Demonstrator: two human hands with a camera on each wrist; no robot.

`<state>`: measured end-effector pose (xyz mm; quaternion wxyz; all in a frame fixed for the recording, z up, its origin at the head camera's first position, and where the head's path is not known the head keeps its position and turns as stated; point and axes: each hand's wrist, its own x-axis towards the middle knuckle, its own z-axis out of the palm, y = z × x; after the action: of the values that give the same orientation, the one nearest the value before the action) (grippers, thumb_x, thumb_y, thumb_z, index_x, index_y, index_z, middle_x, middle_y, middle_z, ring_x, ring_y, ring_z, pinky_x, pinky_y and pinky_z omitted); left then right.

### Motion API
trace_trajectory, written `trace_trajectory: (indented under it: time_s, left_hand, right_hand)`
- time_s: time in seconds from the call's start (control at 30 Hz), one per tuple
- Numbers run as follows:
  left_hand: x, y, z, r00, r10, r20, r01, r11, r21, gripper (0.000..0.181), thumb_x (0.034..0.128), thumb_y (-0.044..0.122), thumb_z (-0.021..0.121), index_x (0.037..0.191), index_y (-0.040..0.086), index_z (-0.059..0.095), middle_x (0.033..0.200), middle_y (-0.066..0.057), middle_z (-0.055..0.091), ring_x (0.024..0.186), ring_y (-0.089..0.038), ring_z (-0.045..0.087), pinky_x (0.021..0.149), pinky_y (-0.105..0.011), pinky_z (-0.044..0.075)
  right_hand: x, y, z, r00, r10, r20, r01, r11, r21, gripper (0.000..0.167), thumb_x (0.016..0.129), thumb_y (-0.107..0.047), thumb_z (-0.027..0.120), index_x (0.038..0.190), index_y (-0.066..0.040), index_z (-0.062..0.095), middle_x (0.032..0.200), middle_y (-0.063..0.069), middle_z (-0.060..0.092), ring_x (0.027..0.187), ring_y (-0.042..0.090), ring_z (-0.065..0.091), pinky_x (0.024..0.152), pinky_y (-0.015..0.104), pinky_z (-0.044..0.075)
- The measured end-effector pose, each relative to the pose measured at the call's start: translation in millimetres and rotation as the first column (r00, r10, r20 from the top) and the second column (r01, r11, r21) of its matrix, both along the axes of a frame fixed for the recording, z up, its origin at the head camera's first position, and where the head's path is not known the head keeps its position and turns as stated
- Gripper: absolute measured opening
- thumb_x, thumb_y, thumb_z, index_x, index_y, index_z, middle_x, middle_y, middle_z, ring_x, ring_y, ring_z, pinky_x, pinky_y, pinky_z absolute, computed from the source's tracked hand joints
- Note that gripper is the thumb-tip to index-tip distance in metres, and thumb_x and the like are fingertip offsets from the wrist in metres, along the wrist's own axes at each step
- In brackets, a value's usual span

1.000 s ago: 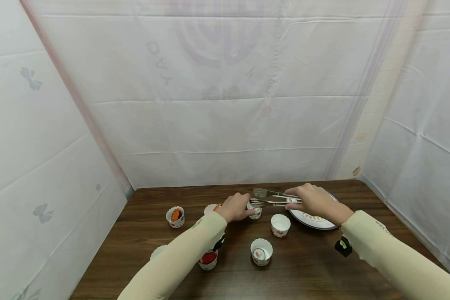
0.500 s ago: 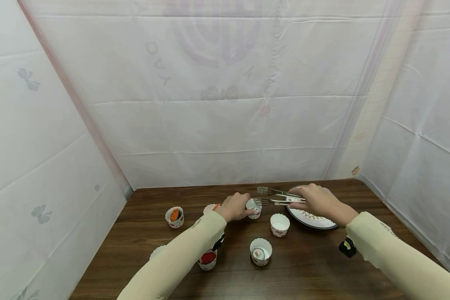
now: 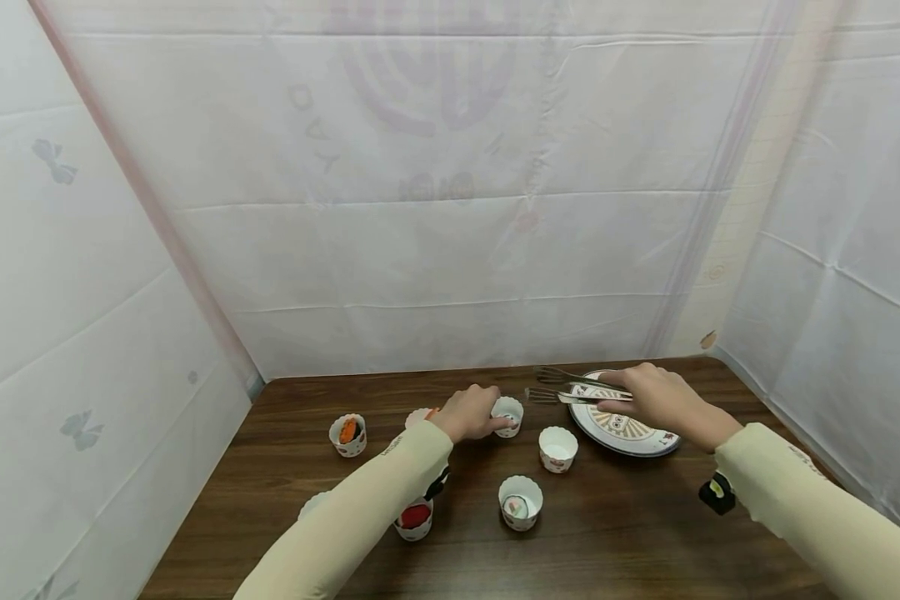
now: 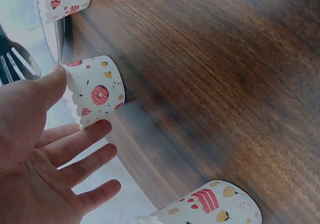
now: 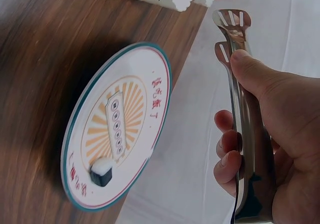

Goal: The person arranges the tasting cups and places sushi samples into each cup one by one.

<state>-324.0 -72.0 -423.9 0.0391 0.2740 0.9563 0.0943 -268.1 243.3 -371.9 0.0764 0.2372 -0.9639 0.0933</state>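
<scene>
My left hand point(image 3: 468, 415) holds a white paper baking cup point(image 4: 97, 92), thumb at one side of its rim and index finger at the other. The cup stands upright on the table. My right hand point(image 3: 648, 398) grips metal tongs point(image 5: 257, 149) with slotted, fork-like tips. Nothing sits between the tips, which are apart and point left, over the left part of a round patterned plate point(image 3: 622, 442). On that plate, the right wrist view shows a small black-and-white piece like a rice ball point(image 5: 101, 172).
More paper cups stand around: one with an orange piece point(image 3: 348, 435), one with red point(image 3: 415, 518), one with a pale roll point(image 3: 521, 503), and a white cup point(image 3: 558, 450) near the plate. My left sleeve partly covers others. White cloth walls point(image 3: 435, 250) surround the wooden table point(image 3: 607, 533).
My right hand and the tongs have moved right, away from the held cup, uncovering more of the plate. My left hand has stayed at its cup.
</scene>
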Motion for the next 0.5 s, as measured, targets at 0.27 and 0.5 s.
trace_trajectory:
  time_s: [0.27, 0.5]
  left_hand:
    - [-0.3, -0.9, 1.4, 1.000, 0.006, 0.010, -0.006, 1.000, 0.002, 0.057, 0.0976, 0.048, 0.069, 0.137, 0.007, 0.060, 0.113, -0.008, 0.070, 0.089, -0.016, 0.064, 0.079, -0.036, 0.055]
    - [1.2, -1.4, 2.8, 0.999, -0.014, -0.034, 0.015, 1.000, 0.013, 0.061, 0.0984, 0.047, 0.068, 0.143, 0.006, 0.056, 0.127, -0.011, 0.068, 0.108, -0.022, 0.067, 0.091, -0.040, 0.056]
  right_hand:
    - [2.3, 16, -2.5, 1.000, -0.029, 0.002, 0.029, 0.999, 0.013, 0.051, 0.095, -0.039, 0.074, 0.131, -0.004, 0.069, 0.118, 0.018, 0.073, 0.094, 0.035, 0.072, 0.062, 0.045, 0.057]
    - [6.8, 27, -3.8, 0.998, -0.056, -0.009, 0.056, 0.998, 0.002, 0.056, 0.094, -0.044, 0.073, 0.132, -0.004, 0.069, 0.118, 0.019, 0.073, 0.094, 0.036, 0.072, 0.057, 0.043, 0.054]
